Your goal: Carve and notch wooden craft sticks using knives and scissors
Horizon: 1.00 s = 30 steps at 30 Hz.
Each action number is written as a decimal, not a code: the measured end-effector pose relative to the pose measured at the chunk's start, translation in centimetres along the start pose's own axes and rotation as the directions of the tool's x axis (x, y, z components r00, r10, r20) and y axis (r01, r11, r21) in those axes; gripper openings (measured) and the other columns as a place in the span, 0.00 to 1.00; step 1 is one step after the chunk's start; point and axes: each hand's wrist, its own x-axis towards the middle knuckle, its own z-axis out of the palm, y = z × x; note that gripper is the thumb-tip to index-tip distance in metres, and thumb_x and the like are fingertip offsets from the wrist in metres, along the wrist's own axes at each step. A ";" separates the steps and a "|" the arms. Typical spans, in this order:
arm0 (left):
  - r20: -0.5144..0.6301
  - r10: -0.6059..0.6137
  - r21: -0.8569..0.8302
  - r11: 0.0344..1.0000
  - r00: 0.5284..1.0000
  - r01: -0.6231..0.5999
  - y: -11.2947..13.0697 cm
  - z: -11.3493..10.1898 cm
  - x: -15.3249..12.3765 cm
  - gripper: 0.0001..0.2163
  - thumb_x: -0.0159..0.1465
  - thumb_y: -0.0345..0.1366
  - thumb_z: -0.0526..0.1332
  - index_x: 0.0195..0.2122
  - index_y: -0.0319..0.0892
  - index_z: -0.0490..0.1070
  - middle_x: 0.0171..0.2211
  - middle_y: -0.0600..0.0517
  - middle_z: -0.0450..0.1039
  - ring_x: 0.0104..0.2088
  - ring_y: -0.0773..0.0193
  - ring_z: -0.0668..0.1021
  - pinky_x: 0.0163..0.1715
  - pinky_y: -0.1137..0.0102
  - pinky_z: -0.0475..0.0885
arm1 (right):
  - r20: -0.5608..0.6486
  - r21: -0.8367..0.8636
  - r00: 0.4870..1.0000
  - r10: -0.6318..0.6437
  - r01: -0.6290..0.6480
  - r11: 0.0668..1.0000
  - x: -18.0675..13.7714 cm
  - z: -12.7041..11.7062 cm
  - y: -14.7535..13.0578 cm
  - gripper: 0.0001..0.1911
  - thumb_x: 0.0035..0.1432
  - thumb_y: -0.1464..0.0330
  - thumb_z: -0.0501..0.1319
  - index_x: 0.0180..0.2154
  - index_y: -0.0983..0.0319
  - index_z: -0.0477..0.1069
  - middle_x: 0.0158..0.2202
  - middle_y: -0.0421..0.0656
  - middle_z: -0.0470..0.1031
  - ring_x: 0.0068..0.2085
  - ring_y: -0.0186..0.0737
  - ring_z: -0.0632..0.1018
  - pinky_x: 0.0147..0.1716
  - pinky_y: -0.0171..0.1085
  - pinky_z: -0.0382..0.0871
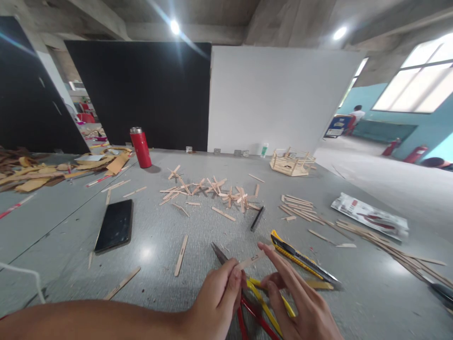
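A short wooden craft stick (252, 259) with a dark mark on it is pinched between the thumb and fingers of my left hand (222, 288). My right hand (297, 293) has its fingers stretched out and apart; the index finger overlaps the stick's far end, and I cannot tell whether it presses on it. Below both hands lie cutting tools with red handles (256, 317) and yellow handles (262, 302), partly covered. A dark pointed blade (220, 253) sticks out past my left hand. A yellow utility knife (300, 257) rests just beyond my right hand.
Craft sticks lie piled mid-table (214, 186) and in rows at right (299, 208). A phone (113, 225), a red flask (140, 148), a black pen-like rod (257, 218), a stick-built frame (292, 163) and a white packet (370, 217) surround the work area. Board panels (276, 99) stand behind.
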 end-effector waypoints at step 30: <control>0.003 -0.011 -0.034 0.999 1.000 0.011 0.0 0.1 0.0 0.23 0.74 0.59 0.48 0.33 0.44 0.61 0.20 0.62 0.52 0.19 0.71 0.55 0.22 0.70 0.50 | 0.014 0.011 1.000 0.009 -0.009 1.000 0.2 0.0 0.0 0.28 0.72 0.72 0.51 0.70 0.60 0.54 0.37 0.47 0.81 0.34 0.31 0.83 0.40 0.28 0.78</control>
